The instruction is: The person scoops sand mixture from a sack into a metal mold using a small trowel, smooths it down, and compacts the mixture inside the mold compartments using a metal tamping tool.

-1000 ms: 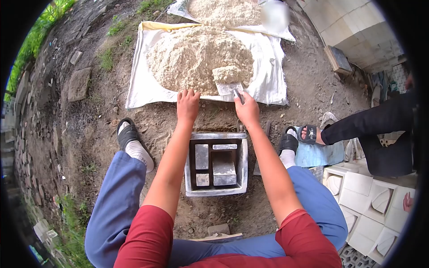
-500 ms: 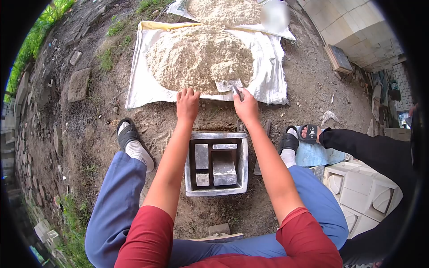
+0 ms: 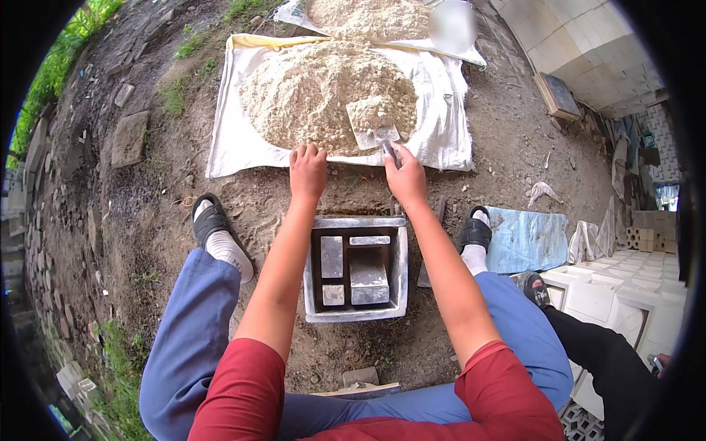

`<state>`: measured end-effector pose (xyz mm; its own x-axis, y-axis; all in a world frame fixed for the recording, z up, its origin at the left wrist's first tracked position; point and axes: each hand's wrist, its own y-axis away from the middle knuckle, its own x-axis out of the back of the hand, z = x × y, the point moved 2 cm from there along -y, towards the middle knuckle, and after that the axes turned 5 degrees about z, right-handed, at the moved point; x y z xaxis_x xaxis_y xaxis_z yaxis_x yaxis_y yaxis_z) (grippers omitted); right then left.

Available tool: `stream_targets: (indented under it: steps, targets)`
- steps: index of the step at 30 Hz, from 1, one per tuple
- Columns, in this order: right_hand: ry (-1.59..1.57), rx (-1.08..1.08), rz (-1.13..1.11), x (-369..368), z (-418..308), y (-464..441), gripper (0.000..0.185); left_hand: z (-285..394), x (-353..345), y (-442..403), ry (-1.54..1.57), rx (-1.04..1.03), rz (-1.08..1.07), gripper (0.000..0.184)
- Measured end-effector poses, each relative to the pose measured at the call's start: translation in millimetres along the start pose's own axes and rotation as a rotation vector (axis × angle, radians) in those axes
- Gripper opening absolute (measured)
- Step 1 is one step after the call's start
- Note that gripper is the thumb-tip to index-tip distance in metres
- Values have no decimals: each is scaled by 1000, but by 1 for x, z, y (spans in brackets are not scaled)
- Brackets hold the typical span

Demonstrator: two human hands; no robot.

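Observation:
My right hand is closed round the handle of a trowel. The trowel's flat, squarish blade lies at the near right of a pale, crumbly sand-like heap, with some of that material on it. The heap sits on a white woven sack. At the sack's near edge, my left hand has its fingers curled; whatever they grip is hidden. Between my forearms, on the ground, stands a square metal mould with several rectangular blocks inside, separated by dark gaps.
A second sack with more pale material lies beyond. Right of my right foot are a blue sheet and pale moulded blocks. Another person's black-clad leg is at the lower right. A flat stone lies left.
More of the trowel blade's outline shows above the heap, with material on it. My hands stay nearly in place. The other person's foot has moved back from beside my right foot toward the lower right.

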<state>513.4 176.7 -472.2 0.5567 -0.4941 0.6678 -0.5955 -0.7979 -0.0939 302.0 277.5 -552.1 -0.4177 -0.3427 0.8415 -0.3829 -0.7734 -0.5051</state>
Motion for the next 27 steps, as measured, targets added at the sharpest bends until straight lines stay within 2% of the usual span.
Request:
stream_targets:
  steps: [3, 5, 7, 9, 13, 16, 20, 22, 27]
  targets:
    - [3, 17, -43, -2, 4, 3, 37, -1, -2, 0, 20, 0, 41, 9]
    - [-18, 68, 63, -4, 8, 6, 37, -1, -3, 1, 18, 14, 18, 6]
    - [-5, 24, 15, 3, 3, 6, 37, 1, 0, 0, 19, 23, -4, 6]
    - [5, -19, -35, 3, 5, 5, 37, 2, 5, 0, 74, 63, 3, 11]
    - [0, 42, -2, 7, 8, 7, 37, -1, 15, -2, 261, 120, 29, 20]
    - [-18, 22, -35, 16, 6, 10, 38, -16, 23, 1, 496, 261, 161, 16]
    - [-49, 34, -40, 23, 13, 16, 39, -25, 48, 29, 585, 361, 148, 14]
    - [-81, 68, -27, 28, 16, 19, 38, -32, 50, 49, 950, 652, 68, 19]
    - [-140, 88, -57, 62, 11, 37, 38, -20, 77, 90, 787, 575, 115, 25]
